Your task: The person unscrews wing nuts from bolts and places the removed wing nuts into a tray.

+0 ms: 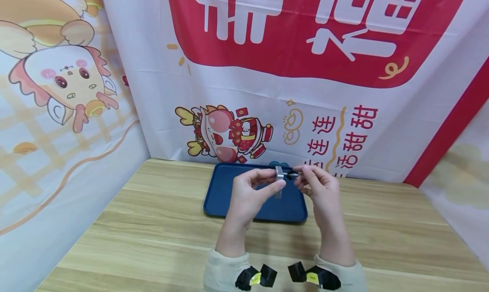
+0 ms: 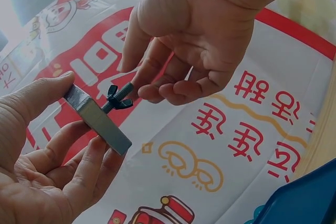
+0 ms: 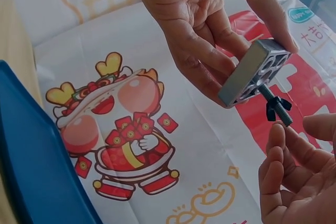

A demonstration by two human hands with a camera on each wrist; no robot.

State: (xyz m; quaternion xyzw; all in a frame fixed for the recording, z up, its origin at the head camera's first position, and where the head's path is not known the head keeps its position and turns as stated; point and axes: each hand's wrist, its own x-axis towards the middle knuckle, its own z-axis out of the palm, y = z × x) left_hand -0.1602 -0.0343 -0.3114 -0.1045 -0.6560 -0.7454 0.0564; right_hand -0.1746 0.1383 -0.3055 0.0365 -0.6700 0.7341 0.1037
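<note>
My left hand (image 1: 246, 194) holds a grey metal block (image 2: 100, 119) by its edges, thumb on one side and fingers on the other. A threaded bolt (image 3: 284, 116) sticks out of the block's ribbed face. Partway along the bolt sits a black wing nut (image 2: 113, 98). Beside the bolt's free end is my right hand (image 1: 324, 192), its thumb and forefinger apart and its other fingers loosely bent. One right fingertip (image 3: 277, 129) lies close to the bolt's tip; whether it touches is unclear. The block is held above the tray.
A dark blue tray (image 1: 263, 213) lies on the wooden table (image 1: 160, 224) beneath both hands. Behind it hangs a white and red printed cloth (image 1: 237, 88). Another printed cloth (image 1: 68, 156) closes off the left side.
</note>
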